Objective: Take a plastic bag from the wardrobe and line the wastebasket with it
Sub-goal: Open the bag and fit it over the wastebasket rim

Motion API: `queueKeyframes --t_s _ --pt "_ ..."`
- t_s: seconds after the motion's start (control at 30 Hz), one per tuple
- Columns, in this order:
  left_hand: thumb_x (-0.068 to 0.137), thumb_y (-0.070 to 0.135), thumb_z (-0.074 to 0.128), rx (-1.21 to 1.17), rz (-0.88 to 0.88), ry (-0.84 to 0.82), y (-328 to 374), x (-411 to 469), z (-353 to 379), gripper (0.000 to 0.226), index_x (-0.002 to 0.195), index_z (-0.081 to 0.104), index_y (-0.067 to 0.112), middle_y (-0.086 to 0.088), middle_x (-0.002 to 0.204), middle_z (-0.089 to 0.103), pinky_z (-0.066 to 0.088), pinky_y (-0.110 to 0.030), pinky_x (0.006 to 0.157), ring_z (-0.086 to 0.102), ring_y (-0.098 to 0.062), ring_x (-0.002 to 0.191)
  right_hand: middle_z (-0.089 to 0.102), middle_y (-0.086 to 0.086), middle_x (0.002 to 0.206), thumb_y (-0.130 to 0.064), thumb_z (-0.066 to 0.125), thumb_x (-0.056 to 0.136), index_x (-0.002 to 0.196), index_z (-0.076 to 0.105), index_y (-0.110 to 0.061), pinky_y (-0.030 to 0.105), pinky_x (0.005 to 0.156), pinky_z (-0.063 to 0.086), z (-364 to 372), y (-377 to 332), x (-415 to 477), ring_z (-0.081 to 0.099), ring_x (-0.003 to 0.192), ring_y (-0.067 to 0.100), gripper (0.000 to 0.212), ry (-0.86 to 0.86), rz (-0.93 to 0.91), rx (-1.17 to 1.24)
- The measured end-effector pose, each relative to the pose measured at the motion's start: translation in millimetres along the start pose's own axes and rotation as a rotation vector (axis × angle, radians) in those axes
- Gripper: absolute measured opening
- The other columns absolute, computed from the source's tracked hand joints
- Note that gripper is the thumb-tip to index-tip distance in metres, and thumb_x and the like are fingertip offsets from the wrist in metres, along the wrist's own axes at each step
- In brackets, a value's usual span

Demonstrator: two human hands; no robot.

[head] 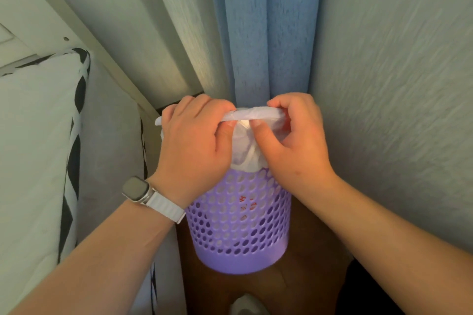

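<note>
A purple perforated wastebasket (239, 225) stands on the brown floor in a narrow gap by the wall. A white plastic bag (249, 135) sits inside it, its edge rolled over the far rim; the white shows through the holes. My left hand (194, 140), with a watch on the wrist, pinches the bag's rolled edge at the far left of the rim. My right hand (294, 140) pinches the same edge at the far right. Both hands cover most of the basket's opening.
A bed with a white and black-patterned cover (38, 148) lies close on the left. A blue curtain (263, 33) hangs right behind the basket, and a textured wall (396, 84) closes the right side. A white frame (76, 33) runs along the bed.
</note>
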State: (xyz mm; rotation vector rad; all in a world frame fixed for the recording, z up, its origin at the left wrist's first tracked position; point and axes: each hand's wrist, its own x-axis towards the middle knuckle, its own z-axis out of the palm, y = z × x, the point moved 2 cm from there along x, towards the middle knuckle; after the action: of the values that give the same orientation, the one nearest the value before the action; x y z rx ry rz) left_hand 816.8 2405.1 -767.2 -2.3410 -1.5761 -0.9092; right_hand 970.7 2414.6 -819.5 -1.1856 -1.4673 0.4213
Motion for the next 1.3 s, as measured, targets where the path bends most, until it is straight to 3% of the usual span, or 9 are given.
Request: queueKeyframes --t_s 0.17,0.27,0.47,0.53,0.63,0.87,1.03,1.13,1.3 --pt "0.088 0.014 0.055 -0.069 0.004 0.036 -15.9 2.4 -3.0 0.010 0.089 0.066 0.015 0.010 0.080 0.047 0.034 -0.035 0.075 0.048 -0.018 0.076 0.053 0.000 0.113 -0.036 0.064 0.080 0.111 0.064 -0.009 0.039 0.099 0.042 -6.0 12.2 11.0 0.054 0.110 0.025 0.041 -0.028 -0.101 -0.005" --pt "0.090 0.018 0.051 -0.122 0.018 0.060 -20.0 4.3 -5.7 0.014 0.090 0.065 0.015 0.010 0.081 0.046 0.037 -0.038 0.072 0.043 -0.011 0.077 0.056 0.008 0.118 -0.041 0.063 0.080 0.107 0.067 -0.009 0.036 0.105 0.039 -11.9 20.6 21.2 0.053 0.118 0.026 0.042 -0.026 -0.063 0.010" --pt "0.093 0.024 0.049 -0.211 -0.007 0.051 -9.3 0.6 -4.1 0.020 0.089 0.065 0.012 0.005 0.080 0.051 0.041 -0.041 0.072 0.048 -0.015 0.076 0.055 0.011 0.087 -0.037 0.061 0.085 0.085 0.057 -0.003 0.057 0.076 0.044 -13.1 16.1 18.2 0.054 0.085 0.030 0.034 0.059 -0.060 0.063" --pt "0.091 0.029 0.051 -0.176 0.008 0.026 -5.6 0.3 -6.3 0.022 0.097 0.067 0.015 0.004 0.089 0.060 0.043 -0.049 0.081 0.056 -0.020 0.084 0.052 0.007 0.083 -0.036 0.060 0.085 0.081 0.054 -0.004 0.056 0.073 0.042 -14.2 15.5 16.6 0.051 0.081 0.028 0.032 0.073 -0.054 0.041" --pt "0.089 0.035 0.053 -0.116 0.065 0.015 8.1 0.0 -10.7 0.032 0.110 0.068 0.016 0.002 0.103 0.066 0.040 -0.045 0.092 0.060 -0.021 0.097 0.050 0.003 0.083 -0.037 0.061 0.085 0.080 0.053 -0.008 0.053 0.073 0.042 -14.0 10.0 13.7 0.050 0.081 0.025 0.030 0.067 -0.036 0.035" --pt "0.091 0.034 0.055 -0.040 0.017 0.023 19.6 -1.4 -3.7 0.020 0.099 0.068 0.020 0.005 0.086 0.060 0.039 -0.041 0.082 0.056 -0.022 0.082 0.046 -0.003 0.082 -0.043 0.062 0.086 0.081 0.051 -0.015 0.050 0.070 0.042 -7.2 1.1 4.3 0.048 0.078 0.022 0.030 0.063 -0.034 0.018" --pt "0.090 0.035 0.052 -0.009 0.004 0.007 9.6 -0.2 -4.3 0.019 0.091 0.064 0.020 0.006 0.082 0.056 0.037 -0.042 0.079 0.054 -0.022 0.079 0.048 -0.007 0.092 -0.039 0.066 0.086 0.093 0.057 -0.016 0.046 0.077 0.046 -2.2 3.2 2.8 0.053 0.088 0.023 0.026 0.030 -0.041 0.082" --pt "0.089 0.037 0.052 -0.003 -0.009 0.033 1.4 1.5 -6.6 0.021 0.088 0.062 0.018 0.005 0.079 0.054 0.035 -0.041 0.077 0.053 -0.024 0.078 0.051 0.000 0.110 -0.038 0.066 0.083 0.108 0.061 -0.010 0.041 0.094 0.045 -2.2 12.9 6.0 0.054 0.108 0.022 0.038 0.005 -0.026 0.139" --pt "0.086 0.042 0.055 -0.047 -0.083 0.107 0.2 3.2 -5.9 0.025 0.077 0.056 0.019 0.010 0.072 0.045 0.039 -0.044 0.074 0.051 -0.022 0.073 0.046 0.004 0.128 -0.042 0.060 0.074 0.109 0.058 -0.025 0.033 0.111 0.034 -3.8 18.9 8.5 0.045 0.129 0.017 0.039 -0.013 0.112 0.218"
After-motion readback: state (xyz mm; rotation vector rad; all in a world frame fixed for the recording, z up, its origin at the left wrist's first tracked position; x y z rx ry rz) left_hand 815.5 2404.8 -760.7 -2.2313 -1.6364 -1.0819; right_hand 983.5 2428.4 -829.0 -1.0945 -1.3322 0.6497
